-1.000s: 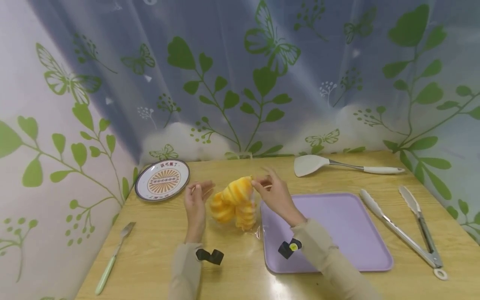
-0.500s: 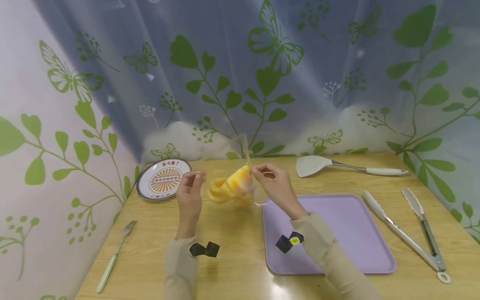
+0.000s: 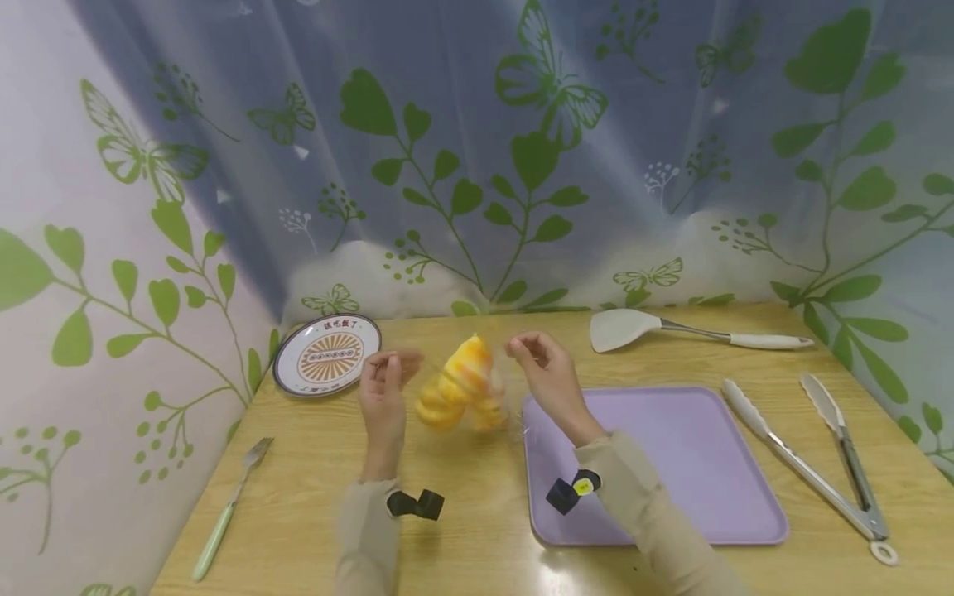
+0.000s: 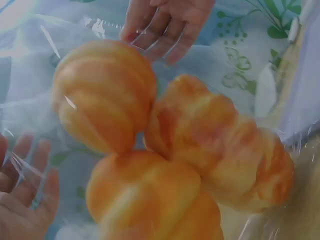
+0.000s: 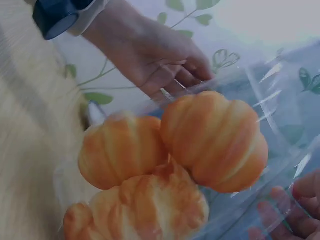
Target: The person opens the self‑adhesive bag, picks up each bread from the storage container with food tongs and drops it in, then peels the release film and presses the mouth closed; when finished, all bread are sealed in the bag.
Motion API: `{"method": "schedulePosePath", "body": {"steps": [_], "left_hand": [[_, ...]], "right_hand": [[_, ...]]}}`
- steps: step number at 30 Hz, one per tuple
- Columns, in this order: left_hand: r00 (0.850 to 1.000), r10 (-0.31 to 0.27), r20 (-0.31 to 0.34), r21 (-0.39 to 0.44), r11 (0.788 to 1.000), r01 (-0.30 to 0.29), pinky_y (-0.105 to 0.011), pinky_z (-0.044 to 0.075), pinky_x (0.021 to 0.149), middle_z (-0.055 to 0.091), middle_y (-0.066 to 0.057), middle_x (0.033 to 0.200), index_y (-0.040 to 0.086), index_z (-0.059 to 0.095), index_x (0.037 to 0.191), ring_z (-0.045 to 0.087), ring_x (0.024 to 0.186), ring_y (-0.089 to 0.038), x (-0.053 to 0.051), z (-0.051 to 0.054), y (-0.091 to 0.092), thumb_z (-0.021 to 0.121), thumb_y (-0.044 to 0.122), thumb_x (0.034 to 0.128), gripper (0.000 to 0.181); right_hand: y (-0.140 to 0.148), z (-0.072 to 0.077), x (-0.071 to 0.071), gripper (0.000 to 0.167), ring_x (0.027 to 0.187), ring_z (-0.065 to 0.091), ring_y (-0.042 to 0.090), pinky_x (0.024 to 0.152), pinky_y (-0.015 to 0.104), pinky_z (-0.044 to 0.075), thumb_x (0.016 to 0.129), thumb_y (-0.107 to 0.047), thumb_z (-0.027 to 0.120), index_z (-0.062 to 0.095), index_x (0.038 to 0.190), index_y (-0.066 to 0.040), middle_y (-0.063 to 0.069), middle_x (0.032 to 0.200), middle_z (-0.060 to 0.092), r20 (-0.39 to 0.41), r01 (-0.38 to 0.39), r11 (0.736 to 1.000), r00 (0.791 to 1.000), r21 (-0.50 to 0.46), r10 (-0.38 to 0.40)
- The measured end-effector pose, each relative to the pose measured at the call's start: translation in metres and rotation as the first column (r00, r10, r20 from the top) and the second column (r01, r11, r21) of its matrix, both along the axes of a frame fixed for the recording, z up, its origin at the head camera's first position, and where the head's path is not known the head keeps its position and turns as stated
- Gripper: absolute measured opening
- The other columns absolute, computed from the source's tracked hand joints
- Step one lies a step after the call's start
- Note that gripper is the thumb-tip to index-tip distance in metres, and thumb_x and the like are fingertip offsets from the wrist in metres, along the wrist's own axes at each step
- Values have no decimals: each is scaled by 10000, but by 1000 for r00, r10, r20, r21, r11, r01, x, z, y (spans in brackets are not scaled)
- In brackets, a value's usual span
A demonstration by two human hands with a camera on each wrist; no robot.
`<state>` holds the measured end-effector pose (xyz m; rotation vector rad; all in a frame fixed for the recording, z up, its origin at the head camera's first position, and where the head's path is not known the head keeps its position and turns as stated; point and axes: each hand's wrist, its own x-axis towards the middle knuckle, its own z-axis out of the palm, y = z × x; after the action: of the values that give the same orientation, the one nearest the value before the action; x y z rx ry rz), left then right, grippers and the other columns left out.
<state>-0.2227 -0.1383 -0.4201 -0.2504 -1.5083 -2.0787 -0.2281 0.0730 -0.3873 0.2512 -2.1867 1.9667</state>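
Note:
A clear plastic bag holds three golden bread rolls, soft and ridged, one of them longer and lumpier. The bag hangs above the table between both hands. On its left side, my left hand pinches the film between thumb and fingers. On the other side my right hand pinches it too, thumb against bent fingertips. In the left wrist view the rolls lie against each other behind shiny film, with the right hand beyond them. The bag's outline is faint in the head view.
A patterned plate lies back left, a green-handled fork front left. Right of the bag sits a purple tray, partly under the right forearm. A white spatula lies behind it, and metal tongs spread at the right.
The bag swings: half a second ago the rolls were tipped up higher with film flapping above, and now they hang lower. My left hand moved left, then back right.

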Motion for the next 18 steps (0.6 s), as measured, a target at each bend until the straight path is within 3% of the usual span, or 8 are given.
{"method": "schedulePosePath", "body": {"steps": [4,10,12,18], "left_hand": [[996,19,90,-30,999,-16,-158,530,886,704,158,897,125,540,979,666,891,-1,-4,-7,7,469,62,1018,103],[991,60,116,-40,998,-56,-173,527,885,691,172,888,101,516,1005,657,887,-4,-6,-9,11,449,86,1029,72],[992,74,107,-38,997,-71,-170,526,882,690,163,886,117,508,1001,655,879,0,-5,-7,9,448,100,1031,69],[992,120,-24,41,992,-119,-183,534,863,701,103,891,95,527,990,664,872,-33,-3,-1,3,492,126,1021,56]], "right_hand": [[0,-15,-2,242,1081,638,284,988,417,505,987,-171,581,619,1128,23,196,1145,674,31,-12,996,999,92,9],[0,-22,0,282,1140,608,311,987,453,516,977,-225,605,641,1158,-12,164,1178,666,44,-67,980,997,190,60],[0,-20,0,261,1128,615,308,987,437,518,983,-208,593,636,1132,2,182,1169,667,38,-46,986,998,162,41],[1,-12,1,182,1054,614,269,936,298,495,1010,-119,521,559,1068,49,237,1108,642,-15,75,997,997,-7,-75]]}}
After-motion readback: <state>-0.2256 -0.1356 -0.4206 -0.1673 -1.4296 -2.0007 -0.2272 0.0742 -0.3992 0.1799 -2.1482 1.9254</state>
